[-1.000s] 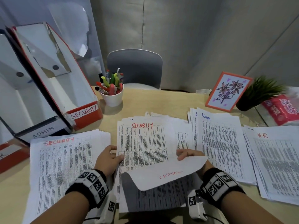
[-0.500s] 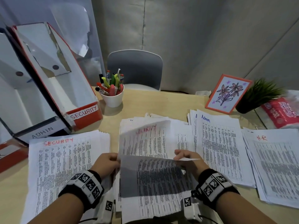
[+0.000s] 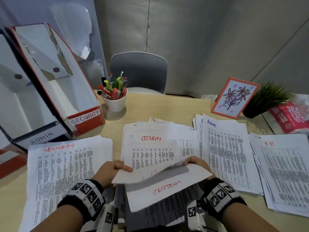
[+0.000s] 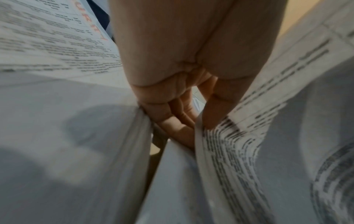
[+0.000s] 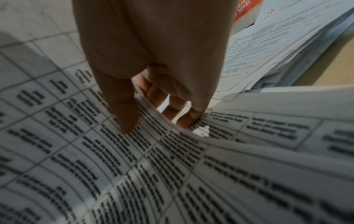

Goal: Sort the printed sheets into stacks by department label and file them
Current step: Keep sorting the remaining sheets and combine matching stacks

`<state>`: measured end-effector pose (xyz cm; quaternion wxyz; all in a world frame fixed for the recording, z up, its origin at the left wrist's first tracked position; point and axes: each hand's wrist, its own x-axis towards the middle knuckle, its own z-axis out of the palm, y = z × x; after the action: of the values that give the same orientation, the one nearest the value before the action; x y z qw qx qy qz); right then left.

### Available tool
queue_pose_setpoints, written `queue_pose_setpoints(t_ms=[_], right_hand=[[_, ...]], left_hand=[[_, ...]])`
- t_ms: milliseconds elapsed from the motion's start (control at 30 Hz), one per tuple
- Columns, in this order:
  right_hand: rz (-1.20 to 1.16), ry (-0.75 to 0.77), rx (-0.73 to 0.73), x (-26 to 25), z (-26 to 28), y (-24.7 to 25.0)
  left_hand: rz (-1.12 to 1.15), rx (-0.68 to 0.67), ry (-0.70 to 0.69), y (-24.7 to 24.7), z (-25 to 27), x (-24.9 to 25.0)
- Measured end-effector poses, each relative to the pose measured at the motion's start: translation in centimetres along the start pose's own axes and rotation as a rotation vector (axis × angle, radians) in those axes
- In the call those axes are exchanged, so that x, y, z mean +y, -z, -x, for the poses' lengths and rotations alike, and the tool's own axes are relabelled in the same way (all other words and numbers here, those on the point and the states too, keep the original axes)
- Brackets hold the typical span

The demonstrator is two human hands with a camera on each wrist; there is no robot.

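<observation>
While thin printed sheets [image 3: 160, 174] curl limply backward, left hand [image 3: 112, 171] and right hand [image 3: 195, 164] pinch their edges.

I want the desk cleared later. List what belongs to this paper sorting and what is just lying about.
Belongs:
left hand and right hand, holding folded-back sheets
Security stack
Admin stack
HR stack
Security file box
Admin file box

Lying about:
pen cup
flower picture
plant
red packet

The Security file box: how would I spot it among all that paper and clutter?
Start at the wooden table, then look to its back left corner. Beside the white pen cup stands the Security file box, leaning. Its red front sets it apart from the dark Admin box next to it.
</observation>
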<state>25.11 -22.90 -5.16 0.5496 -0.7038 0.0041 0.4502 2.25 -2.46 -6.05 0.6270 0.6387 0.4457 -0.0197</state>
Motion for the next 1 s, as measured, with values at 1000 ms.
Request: queue_pose_setpoints(t_ms=[1000], right_hand=[[0.019,0.132,-0.147,1.3,0.3,1.1]], left_hand=[[-0.014,0.261,-0.111,-0.3,-1.3,-1.0]])
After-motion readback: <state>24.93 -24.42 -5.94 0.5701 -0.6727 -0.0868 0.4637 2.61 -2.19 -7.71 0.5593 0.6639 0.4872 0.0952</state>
